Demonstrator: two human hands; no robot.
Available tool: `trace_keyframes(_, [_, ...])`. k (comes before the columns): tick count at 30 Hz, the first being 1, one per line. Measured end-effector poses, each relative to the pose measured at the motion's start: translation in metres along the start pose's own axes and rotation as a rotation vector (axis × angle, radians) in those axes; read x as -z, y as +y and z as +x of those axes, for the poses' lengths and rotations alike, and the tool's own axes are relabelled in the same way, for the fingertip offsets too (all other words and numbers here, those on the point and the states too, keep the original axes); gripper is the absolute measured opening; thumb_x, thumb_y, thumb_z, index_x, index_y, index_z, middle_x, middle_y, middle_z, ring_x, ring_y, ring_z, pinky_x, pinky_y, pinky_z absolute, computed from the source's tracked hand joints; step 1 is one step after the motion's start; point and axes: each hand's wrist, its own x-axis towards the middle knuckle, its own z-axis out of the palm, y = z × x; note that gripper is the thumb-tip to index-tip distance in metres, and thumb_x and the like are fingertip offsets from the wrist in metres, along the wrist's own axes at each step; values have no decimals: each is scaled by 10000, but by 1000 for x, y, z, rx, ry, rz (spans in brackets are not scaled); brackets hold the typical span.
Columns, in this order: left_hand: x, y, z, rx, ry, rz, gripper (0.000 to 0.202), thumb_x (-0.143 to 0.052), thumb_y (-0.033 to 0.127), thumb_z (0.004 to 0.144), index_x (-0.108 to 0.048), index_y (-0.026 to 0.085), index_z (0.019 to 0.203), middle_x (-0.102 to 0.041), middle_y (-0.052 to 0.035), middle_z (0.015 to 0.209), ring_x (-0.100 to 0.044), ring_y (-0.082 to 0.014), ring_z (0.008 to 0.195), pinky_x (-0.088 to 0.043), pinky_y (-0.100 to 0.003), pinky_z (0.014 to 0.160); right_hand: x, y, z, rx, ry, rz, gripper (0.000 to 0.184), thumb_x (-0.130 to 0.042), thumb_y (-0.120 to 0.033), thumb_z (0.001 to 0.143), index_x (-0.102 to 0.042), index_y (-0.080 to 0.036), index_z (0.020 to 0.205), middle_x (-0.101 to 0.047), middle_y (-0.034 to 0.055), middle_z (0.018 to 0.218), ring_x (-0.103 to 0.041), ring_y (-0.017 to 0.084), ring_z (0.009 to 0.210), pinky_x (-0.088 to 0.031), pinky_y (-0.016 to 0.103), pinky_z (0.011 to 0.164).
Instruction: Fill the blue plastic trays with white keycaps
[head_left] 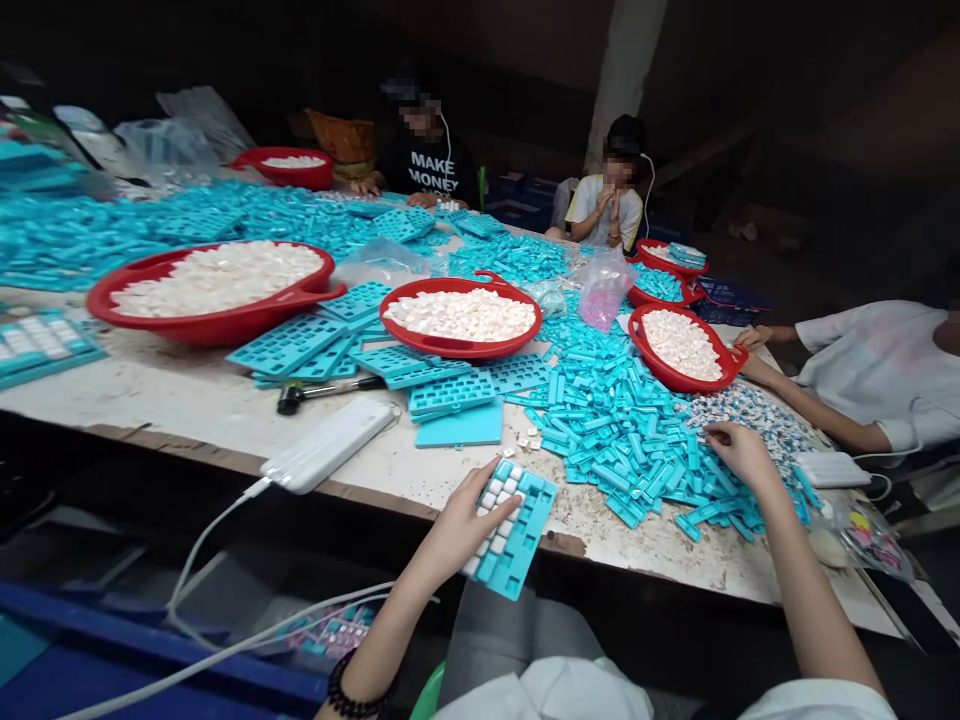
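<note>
The left hand (469, 525) is gripping a turquoise plastic grid (521, 540) over the bench's (172, 400) near edge, its fingers (495, 497) closing across white pieces (487, 530). The right hand (739, 452) is touching a heap of turquoise strips (622, 450), its slightly curled fingers (716, 432) holding nothing discernible.

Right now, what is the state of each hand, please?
Left hand: closed on a blue grid tray, holding it.
Right hand: half-closed, touching loose blue pieces; cannot tell if it holds any.
</note>
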Motion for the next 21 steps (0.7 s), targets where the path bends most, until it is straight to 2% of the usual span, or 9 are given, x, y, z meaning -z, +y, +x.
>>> trace_keyframes(4, [6, 3, 8, -22, -127, 146, 649, -603, 549, 910, -493, 230, 1464, -573, -120, 1450, -538, -312, 1331, -446, -447, 1082, 8, 3, -2, 16, 62, -31, 280, -596, -339, 772, -761, -156, 905, -746, 114, 818, -695, 263, 712, -517, 361, 690])
trace_keyframes(7, [9, 7, 19, -112, -220, 286, 627, -569, 556, 929, -501, 235, 1463, -583, -117, 1442, -524, -329, 1334, -421, -469, 1084, 7, -4, -9, 33, 248, -10, 347, -579, -434, 804, -756, -150, 894, -742, 138, 893, -704, 267, 723, -537, 387, 724])
trace_keyframes(9, [10, 10, 28, -213, -274, 334, 595, -545, 541, 949, -502, 245, 1463, -562, -103, 1467, -523, -320, 1337, -421, -445, 1074, 0, -18, -19, 35, 362, 81, 383, -599, -503, 812, -755, -158, 871, -745, 136, 907, -712, 264, 717, -549, 394, 745])
trace_keyframes(11, [9, 11, 36, -294, -296, 368, 543, -524, 510, 969, -520, 258, 1450, -573, -85, 1458, -544, -307, 1316, -433, -419, 1051, -15, -43, -33, 22, 393, 232, 383, -649, -528, 803, -757, -167, 873, -749, 121, 902, -719, 257, 724, -560, 387, 756])
trace_keyframes(13, [6, 13, 42, -340, -297, 400, 486, -502, 465, 988, -539, 272, 1433, -615, -69, 1414, -572, -300, 1277, -447, -409, 1020, -36, -77, -52, 14, 350, 413, 348, -698, -501, 801, -759, -176, 908, -749, 101, 903, -722, 248, 745, -572, 374, 748])
trace_keyframes(16, [1, 16, 49, -367, -299, 424, 435, -481, 402, 1003, -559, 281, 1414, -655, -62, 1366, -594, -293, 1237, -441, -417, 1007, -69, -135, -81, 63, 204, 653, 275, -739, -434, 818, -755, -193, 949, -747, 79, 925, -720, 227, 759, -586, 362, 733])
trace_keyframes(19, [-4, 19, 56, -420, -317, 392, 406, -477, 379, 1009, -571, 300, 1396, -674, -58, 1338, -599, -265, 1242, -423, -398, 1018, -94, -185, -100, 221, 39, 742, 158, -734, -367, 848, -767, -223, 905, -753, 61, 899, -713, 228, 815, -579, 375, 771])
trace_keyframes(21, [-6, 20, 61, -491, -337, 349, 371, -490, 378, 1007, -609, 308, 1351, -693, -51, 1308, -614, -240, 1227, -423, -369, 1012, -104, -208, -105, 333, -58, 774, 101, -729, -324, 859, -776, -239, 884, -761, 49, 872, -714, 231, 849, -566, 384, 808])
